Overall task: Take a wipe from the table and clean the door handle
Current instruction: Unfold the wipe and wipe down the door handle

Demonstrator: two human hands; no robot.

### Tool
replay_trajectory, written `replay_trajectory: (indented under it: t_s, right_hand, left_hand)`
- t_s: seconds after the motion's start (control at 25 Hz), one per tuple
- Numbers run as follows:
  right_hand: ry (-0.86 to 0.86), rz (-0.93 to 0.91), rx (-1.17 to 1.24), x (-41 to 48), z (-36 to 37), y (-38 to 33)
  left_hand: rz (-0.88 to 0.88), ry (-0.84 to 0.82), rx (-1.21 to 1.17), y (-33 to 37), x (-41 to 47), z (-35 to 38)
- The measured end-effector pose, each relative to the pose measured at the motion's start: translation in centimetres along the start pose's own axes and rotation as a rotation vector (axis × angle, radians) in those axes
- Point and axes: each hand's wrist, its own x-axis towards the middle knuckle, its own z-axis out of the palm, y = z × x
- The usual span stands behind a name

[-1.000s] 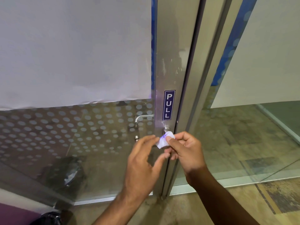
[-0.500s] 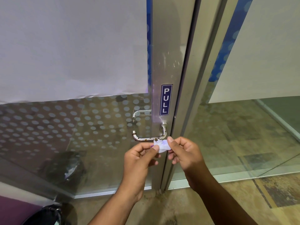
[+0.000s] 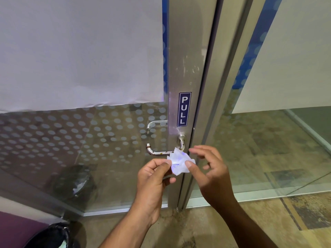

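A small crumpled white wipe [image 3: 179,162] hangs between my two hands, just below and in front of the steel lever door handle [image 3: 162,152]. My left hand [image 3: 154,178] pinches its left edge between thumb and forefinger. My right hand [image 3: 207,169] touches its right edge with the thumb tip, while the other fingers are spread apart. The handle juts left from a metal door frame [image 3: 184,72] and carries small brown spots. The wipe covers the handle's right bend; whether it touches the metal is unclear.
A blue PULL sticker [image 3: 184,109] sits on the frame above the handle. The glass door [image 3: 71,140] has a dotted film and a white sheet above. A black bin [image 3: 52,237] stands at lower left. To the right is a fixed glass panel [image 3: 268,149].
Both hands have dropped slightly from the handle, which now shows. The wipe has been spread wider between them. The fingers of my right hand have opened out.
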Motion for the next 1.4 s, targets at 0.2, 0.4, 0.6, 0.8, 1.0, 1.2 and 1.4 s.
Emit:
replay_trajectory:
  t_s: [0.2, 0.4, 0.6, 0.8, 1.0, 1.2, 1.4]
  right_hand:
    - [-0.209, -0.278, -0.254, -0.1, 0.0, 0.2]
    - [-0.189, -0.307, -0.334, 1.4, -0.3, 0.4]
    - [-0.049, -0.158, -0.400, 5.2, -0.3, 0.6]
    - [-0.112, -0.226, -0.533, 8.3, 1.5, 0.7]
    - [-0.251, -0.193, -0.727, 9.0, 3.3, 2.0]
    - [-0.369, -0.194, -0.783, 9.1, 3.2, 2.7]
    - [-0.408, -0.244, -0.710, 6.7, 4.0, 2.4]
  left_hand:
    - [0.018, 0.024, 0.082, -0.2, 0.2, 0.4]
    - [0.124, -0.007, 0.276, 0.5, 1.1, 0.2]
    - [0.372, 0.014, 0.462, 3.3, 2.5, -1.3]
    - [0.886, 0.129, 0.957, 8.1, 4.1, -3.0]
    - [1.293, 0.248, 1.363, 11.5, 6.3, -4.8]
    - [1.261, 0.328, 1.622, 12.4, 8.0, -6.3]
    - [1.182, 0.353, 1.726, 12.0, 9.5, -6.8]
